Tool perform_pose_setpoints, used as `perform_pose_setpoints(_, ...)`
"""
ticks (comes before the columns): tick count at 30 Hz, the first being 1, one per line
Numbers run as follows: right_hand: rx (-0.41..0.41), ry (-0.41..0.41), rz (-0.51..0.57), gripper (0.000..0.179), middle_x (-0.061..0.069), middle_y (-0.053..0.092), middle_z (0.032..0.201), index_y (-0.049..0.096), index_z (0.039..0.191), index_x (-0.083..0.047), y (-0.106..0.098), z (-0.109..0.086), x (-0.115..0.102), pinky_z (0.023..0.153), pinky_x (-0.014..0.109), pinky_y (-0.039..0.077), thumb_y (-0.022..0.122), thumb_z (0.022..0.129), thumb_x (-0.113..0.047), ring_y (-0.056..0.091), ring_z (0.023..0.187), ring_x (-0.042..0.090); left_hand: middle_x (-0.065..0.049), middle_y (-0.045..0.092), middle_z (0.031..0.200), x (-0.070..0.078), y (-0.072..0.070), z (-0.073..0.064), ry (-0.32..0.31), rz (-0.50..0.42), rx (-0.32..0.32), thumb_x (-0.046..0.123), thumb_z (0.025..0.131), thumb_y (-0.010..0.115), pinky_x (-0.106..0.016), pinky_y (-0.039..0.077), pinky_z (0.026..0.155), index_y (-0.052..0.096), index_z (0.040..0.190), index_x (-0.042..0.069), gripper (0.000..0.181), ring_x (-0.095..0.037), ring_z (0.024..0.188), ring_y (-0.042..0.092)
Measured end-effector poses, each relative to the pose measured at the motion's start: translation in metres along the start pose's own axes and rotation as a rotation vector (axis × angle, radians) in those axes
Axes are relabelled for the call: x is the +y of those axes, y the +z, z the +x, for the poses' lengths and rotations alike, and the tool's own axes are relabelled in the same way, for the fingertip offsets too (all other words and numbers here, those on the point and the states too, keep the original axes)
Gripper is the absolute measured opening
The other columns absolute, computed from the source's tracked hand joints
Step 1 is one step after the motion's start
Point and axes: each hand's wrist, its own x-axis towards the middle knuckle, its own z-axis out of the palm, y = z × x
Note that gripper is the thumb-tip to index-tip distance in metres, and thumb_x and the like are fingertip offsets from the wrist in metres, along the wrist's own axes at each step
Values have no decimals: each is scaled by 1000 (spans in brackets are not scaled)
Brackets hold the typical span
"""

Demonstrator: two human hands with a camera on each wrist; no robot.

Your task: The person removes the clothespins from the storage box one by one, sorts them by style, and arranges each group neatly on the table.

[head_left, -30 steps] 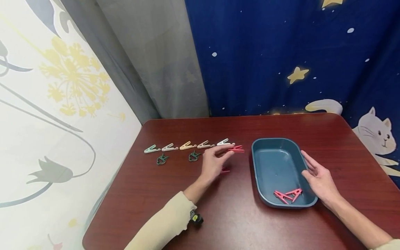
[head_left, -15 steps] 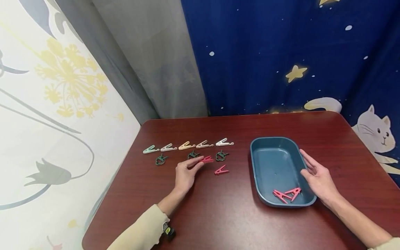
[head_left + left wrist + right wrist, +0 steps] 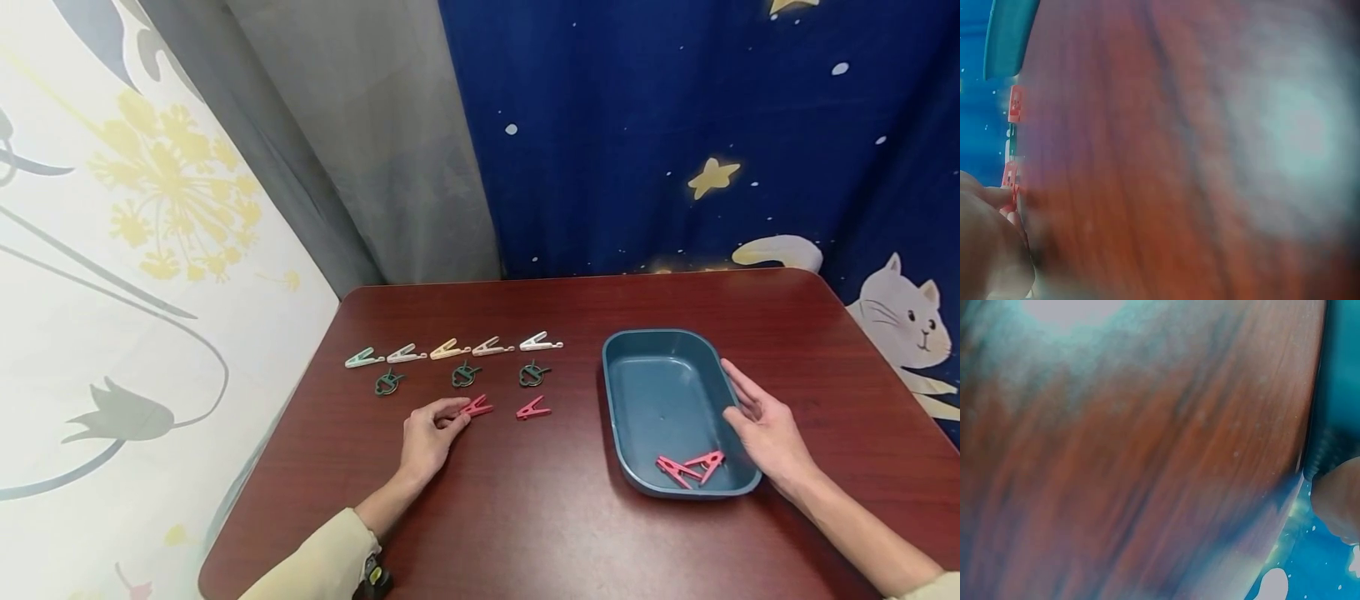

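In the head view my left hand (image 3: pixel 429 437) pinches a red clothespin (image 3: pixel 477 407) between thumb and fingers, low at the tabletop. The left wrist view also shows this red clothespin (image 3: pixel 1010 176) at the fingertips. To its right lies another red clothespin (image 3: pixel 533 408), touched by nothing. My right hand (image 3: pixel 767 429) grips the right wall of a blue-grey plastic tub (image 3: pixel 611 400), thumb over the rim. Two more red clothespins (image 3: pixel 678 472) lie overlapping in the tub's near end. Only part of the right hand (image 3: pixel 1338 500) shows in the right wrist view, against the tub.
Behind the left hand, a row of pale clothespins (image 3: pixel 450 349) in green, yellow and white tones lies along the table (image 3: pixel 540 517). Dark green round clips (image 3: pixel 464 375) form a second row before them. A patterned wall (image 3: pixel 150 292) borders the left; a blue curtain (image 3: pixel 637 142) hangs behind.
My left hand has carried its red clothespin leftward and toward me, from beside the white clothespin down to the left of the other red one. The right hand and tub stay put.
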Motion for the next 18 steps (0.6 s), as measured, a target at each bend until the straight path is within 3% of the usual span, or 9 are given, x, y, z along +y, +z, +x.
perform_pose_setpoints(2,0,-2,2,68,30,40,160,27,170,-18,0,0,0,83,3,44,54,108,-6,60,132,24,5,79,92,0,-1,-1,-2,14,0,8,90,86,-22,58,73,84,111,15,22,-11,82,74)
perform_pose_setpoints(8,7,-26,35,68,32,40,158,28,169,-16,0,0,1,83,3,45,55,107,-4,53,116,-13,6,75,86,0,-1,-3,-16,42,4,10,89,88,-22,56,71,83,108,17,21,-9,79,69)
perform_pose_setpoints(18,10,-37,48,68,33,40,158,29,169,-15,1,-1,1,84,3,45,55,107,-4,51,113,-17,3,77,90,-3,-2,-3,-42,12,-9,7,88,89,-21,57,73,81,111,15,26,-11,81,71)
